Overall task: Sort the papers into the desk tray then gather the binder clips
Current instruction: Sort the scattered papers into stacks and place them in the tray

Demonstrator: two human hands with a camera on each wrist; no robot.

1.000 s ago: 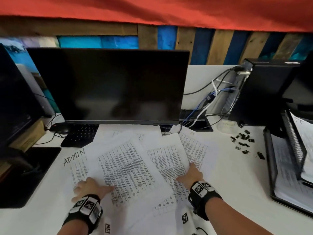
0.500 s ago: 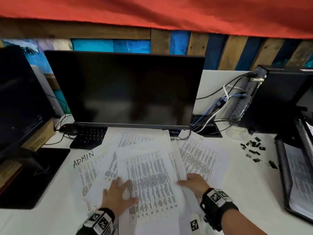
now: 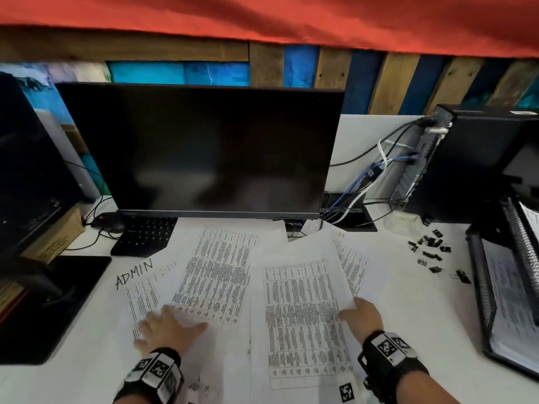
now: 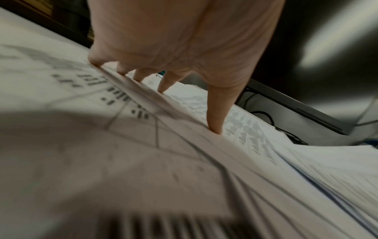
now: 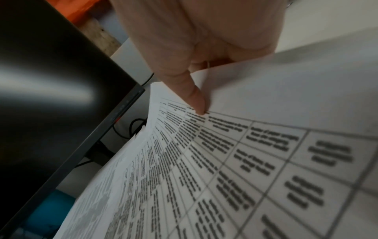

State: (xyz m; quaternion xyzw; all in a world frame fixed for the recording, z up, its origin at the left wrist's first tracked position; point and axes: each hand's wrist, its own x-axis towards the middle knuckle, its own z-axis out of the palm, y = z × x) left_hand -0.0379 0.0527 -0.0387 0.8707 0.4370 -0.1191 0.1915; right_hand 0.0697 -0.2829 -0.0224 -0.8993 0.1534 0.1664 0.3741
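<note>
Several printed papers (image 3: 215,275) lie fanned over the white desk (image 3: 414,310) in front of the monitor; the leftmost is headed ADMIN. My left hand (image 3: 166,328) presses flat on the left sheets with its fingers spread (image 4: 214,116). My right hand (image 3: 360,312) pinches the right edge of the middle sheet (image 3: 303,316), thumb (image 5: 196,100) on top and the other fingers hidden beneath. Small black binder clips (image 3: 431,249) are scattered at the right. The black mesh desk tray (image 3: 484,295) at the right edge holds papers.
A dark monitor (image 3: 201,150) stands behind the papers, with a black keyboard (image 3: 145,237) and mouse (image 3: 109,224) below its left side. A black computer tower (image 3: 478,158) with cables (image 3: 367,182) stands at the back right. A second screen (image 3: 26,170) is at the left.
My left hand has slid left onto the left sheets. My right hand has drawn the middle sheet to the right, apart from the left pile, and now holds its edge.
</note>
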